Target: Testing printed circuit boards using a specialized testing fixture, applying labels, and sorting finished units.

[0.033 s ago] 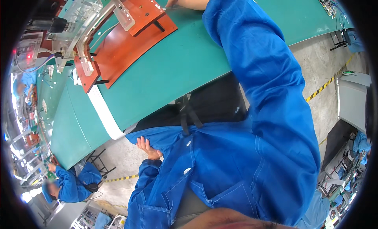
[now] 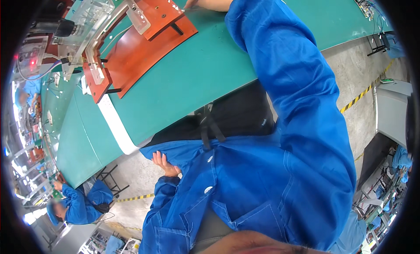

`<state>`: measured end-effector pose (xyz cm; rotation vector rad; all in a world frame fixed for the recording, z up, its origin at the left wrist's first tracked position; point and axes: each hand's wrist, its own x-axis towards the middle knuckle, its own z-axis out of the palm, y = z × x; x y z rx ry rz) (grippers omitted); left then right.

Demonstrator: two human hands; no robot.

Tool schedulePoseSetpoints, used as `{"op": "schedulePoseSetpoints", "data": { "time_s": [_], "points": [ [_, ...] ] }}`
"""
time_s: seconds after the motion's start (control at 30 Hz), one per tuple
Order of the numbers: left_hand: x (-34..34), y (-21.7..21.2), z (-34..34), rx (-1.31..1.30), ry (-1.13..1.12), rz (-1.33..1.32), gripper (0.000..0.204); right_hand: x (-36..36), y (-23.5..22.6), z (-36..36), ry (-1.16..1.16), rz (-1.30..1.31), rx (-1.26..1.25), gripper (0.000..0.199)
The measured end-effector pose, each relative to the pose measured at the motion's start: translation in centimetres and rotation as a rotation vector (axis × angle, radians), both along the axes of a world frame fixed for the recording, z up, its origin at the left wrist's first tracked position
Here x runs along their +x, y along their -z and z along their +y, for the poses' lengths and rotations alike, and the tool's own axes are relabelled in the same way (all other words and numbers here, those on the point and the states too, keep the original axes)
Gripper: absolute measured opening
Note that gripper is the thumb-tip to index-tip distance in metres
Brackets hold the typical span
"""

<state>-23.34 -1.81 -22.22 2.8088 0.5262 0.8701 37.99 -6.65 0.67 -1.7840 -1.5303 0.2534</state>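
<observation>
My right hand (image 2: pixel 216 0) is at the top edge of the view, over the green table beside the corner of a red-orange fixture board (image 2: pixel 144 57). Its thumb and finger are closed together in a pinch; what they hold, if anything, is too small to make out. Low beside the table edge, my left hand (image 2: pixel 165 165) rests against the hem of my blue jacket (image 2: pixel 245 166). Its fingers are loosely bent and slightly apart, with nothing seen in the palm. Clear plastic arms (image 2: pixel 94 57) and a pale cable stand on the fixture.
A white bar (image 2: pixel 116 125) crosses the green table (image 2: pixel 197 79) left of the fixture. A circuit board with wires (image 2: pixel 362 7) lies at the far right. Another person in blue (image 2: pixel 83 203) sits at the lower left. Yellow-black tape (image 2: pixel 361 96) marks the floor.
</observation>
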Motion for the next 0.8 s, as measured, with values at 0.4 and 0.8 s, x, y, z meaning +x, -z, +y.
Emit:
{"op": "schedulePoseSetpoints", "data": {
  "time_s": [0.4,0.8],
  "points": [
    [-1.2,-0.8,-0.2,0.037,-0.014,0.026,0.065,0.3,2.3,2.1,-0.060,0.096,0.006,0.025],
    [-0.2,-0.9,-0.2,-0.002,0.027,0.005,0.067,1.1,1.8,1.7,-0.141,-0.050,0.001,0.028]
  ]
}}
